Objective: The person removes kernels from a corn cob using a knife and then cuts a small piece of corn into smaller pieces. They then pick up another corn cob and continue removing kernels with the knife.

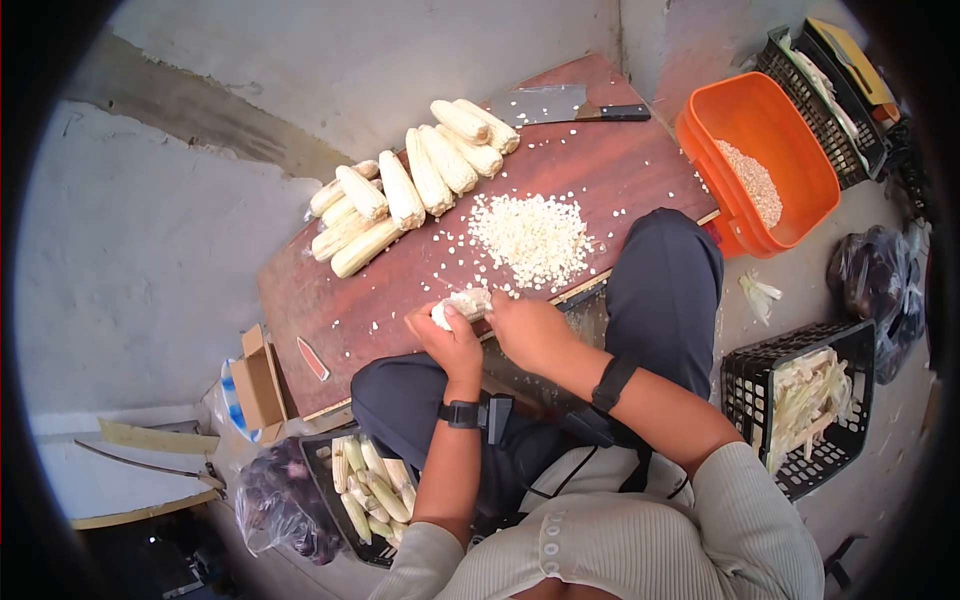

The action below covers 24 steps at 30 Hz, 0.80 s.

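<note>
Over the near edge of the red-brown board, my left hand (pixel 446 338) is wrapped around a pale ear of corn (pixel 462 304), partly stripped of kernels. My right hand (pixel 533 335) is closed against the cob's right end; whatever its fingers grip is hidden. A heap of loose white kernels (pixel 532 240) lies just beyond both hands, with stray kernels scattered about. Several husked ears of corn (pixel 401 192) are piled along the board's far left side. At the back, a cleaver (pixel 545 104) rests flat with its dark handle pointing right.
An orange bucket (pixel 708 120) with kernels inside stands right of the board. Black crates hold husks (pixel 800 400) at right and corn ears (pixel 372 487) at lower left. A small red-edged blade (pixel 313 358) lies on the board's left. Plastic bags (pixel 283 495) and a cardboard box (pixel 262 380) sit nearby.
</note>
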{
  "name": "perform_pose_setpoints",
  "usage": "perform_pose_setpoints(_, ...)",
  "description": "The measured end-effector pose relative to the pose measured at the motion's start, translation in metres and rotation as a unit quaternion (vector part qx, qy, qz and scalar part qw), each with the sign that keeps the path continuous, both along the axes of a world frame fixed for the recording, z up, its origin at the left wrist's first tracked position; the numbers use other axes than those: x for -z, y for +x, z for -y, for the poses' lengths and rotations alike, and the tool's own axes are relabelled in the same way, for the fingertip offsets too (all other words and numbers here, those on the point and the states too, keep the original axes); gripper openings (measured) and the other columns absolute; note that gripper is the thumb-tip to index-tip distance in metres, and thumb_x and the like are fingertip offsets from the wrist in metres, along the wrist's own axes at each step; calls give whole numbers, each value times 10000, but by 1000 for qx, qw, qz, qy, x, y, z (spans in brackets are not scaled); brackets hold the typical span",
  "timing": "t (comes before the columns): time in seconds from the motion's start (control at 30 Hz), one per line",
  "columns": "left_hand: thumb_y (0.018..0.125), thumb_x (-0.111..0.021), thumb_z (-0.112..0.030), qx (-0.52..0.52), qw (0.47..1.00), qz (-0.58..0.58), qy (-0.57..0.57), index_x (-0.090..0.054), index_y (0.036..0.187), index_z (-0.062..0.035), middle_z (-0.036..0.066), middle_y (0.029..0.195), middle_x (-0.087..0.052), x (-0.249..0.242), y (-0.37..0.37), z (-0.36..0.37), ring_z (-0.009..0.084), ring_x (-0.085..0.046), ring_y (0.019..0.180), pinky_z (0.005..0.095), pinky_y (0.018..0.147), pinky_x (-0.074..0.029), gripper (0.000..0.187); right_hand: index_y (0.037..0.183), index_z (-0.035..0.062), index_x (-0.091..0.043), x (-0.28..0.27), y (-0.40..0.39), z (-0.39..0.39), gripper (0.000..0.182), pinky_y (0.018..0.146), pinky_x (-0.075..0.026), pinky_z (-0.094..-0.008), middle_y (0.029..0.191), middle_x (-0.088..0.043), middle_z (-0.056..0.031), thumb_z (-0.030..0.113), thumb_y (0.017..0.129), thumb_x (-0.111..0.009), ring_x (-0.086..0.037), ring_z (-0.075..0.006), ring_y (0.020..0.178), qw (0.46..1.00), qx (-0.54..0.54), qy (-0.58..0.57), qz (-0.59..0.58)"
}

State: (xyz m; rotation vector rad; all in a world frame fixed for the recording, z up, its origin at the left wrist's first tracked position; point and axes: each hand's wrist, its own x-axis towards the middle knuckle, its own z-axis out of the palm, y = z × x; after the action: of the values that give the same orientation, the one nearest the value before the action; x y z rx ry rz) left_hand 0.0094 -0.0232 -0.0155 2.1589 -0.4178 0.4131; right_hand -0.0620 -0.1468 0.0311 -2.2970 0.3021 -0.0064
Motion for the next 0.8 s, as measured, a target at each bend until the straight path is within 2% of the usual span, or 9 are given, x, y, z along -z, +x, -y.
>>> perform_pose_setpoints(0.03,847,-530,-236,9,1000,7,8,-457,960,38,187,940,-448,-1,-2,1,336,-445,896,436,827,-369,306,906,-26,-506,2,-3,-4,180,571,-510,-451,687,-631,-210,152,883,-497,-646,-364,655,999,-17,-35,-16)
perform_pose_setpoints(0.17,854,-530,-275,34,998,37,30,-448,971,33,177,939,-449,-4,-14,9,315,-445,903,429,826,-369,340,904,-27,-505,-10,-16,-7,149,567,-518,-438,689,-636,-209,96,822,-518,-653,-358,661,996,-10,-52,-66)
perform_pose_setpoints(0.33,821,-562,-238,42,997,57,24,-455,970,32,189,946,-450,-3,-15,11,330,-446,902,433,831,-374,327,913,-32,-501,-13,-30,4,161,574,-527,-430,695,-639,-213,60,783,-529,-659,-351,666,993,-30,-65,-98)
perform_pose_setpoints(0.47,800,-583,-223,60,997,37,42,-458,970,31,199,937,-447,-3,-16,10,342,-451,887,445,813,-385,330,901,-27,-495,-22,-29,8,152,564,-526,-427,701,-641,-206,71,788,-523,-662,-337,663,987,-53,-100,-112)
perform_pose_setpoints(0.57,755,-633,-212,77,993,65,62,-467,1003,25,214,949,-448,-1,-16,9,378,-485,851,469,747,-425,382,894,-23,-493,-21,-23,8,142,548,-524,-421,690,-639,-197,77,796,-515,-663,-328,654,984,-54,-98,-140)
perform_pose_setpoints(0.8,774,-644,-217,92,993,47,56,-475,1022,16,212,948,-448,-1,-16,9,371,-487,844,467,730,-428,380,879,-3,-491,-3,3,4,147,528,-520,-412,669,-634,-171,139,840,-494,-663,-306,631,986,-52,-103,-116)
